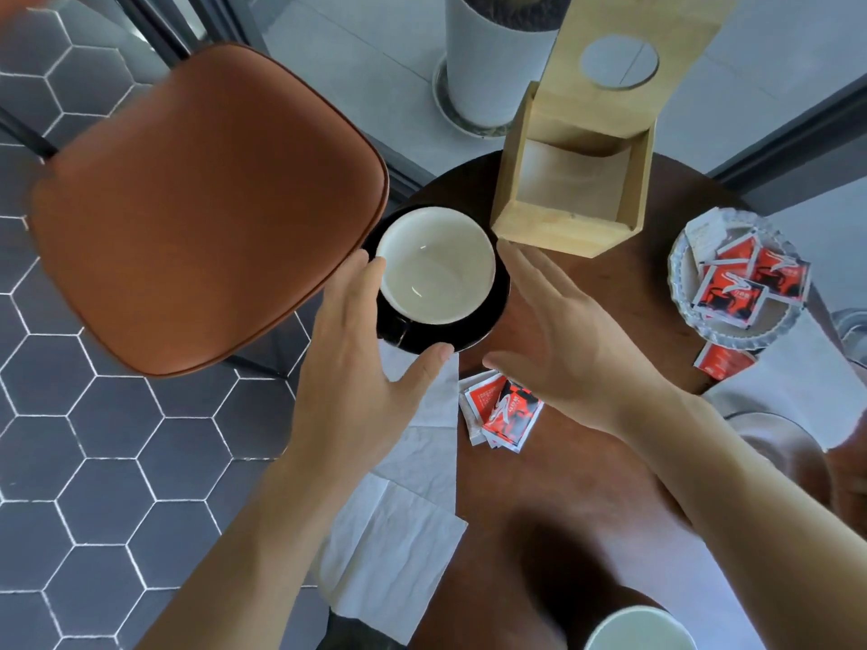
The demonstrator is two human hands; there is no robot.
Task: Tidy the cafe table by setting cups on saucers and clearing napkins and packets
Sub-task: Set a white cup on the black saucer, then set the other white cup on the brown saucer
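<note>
Nearest to us, at the bottom edge, we see the rim of a white cup [640, 631], only partly in view, standing on the round dark-brown wooden table [586, 485]. Beside it on the left, white napkins [399, 523] lie unfolded over the near left edge of the table and reach up toward the saucer.

Under the table we see a floor of dark hexagon tiles [94, 438] with pale joints, and farther away a light grey floor behind a dark frame. An orange-brown chair seat [201, 204] stands at the left, close to the table edge. A white planter [492, 72] stands on the floor at the far side.

On the table, a second white cup [436, 267] sits in a black saucer [488, 321] at the far left. Our left hand [356, 368] is open, with straight fingers at the left rim of the cup and the thumb at the near edge of the saucer. Our right hand [567, 340] is open too, fingers spread, just right of the saucer; we cannot tell if it touches anything.

Between the hands and a little nearer, some red and white packets [504, 410] lie in a small pile. A wooden box [572, 194] with an open lid stands far, behind the right hand. A glass dish [680, 269] at the right holds more packets, and one packet [722, 361] lies near it on the table.
</note>
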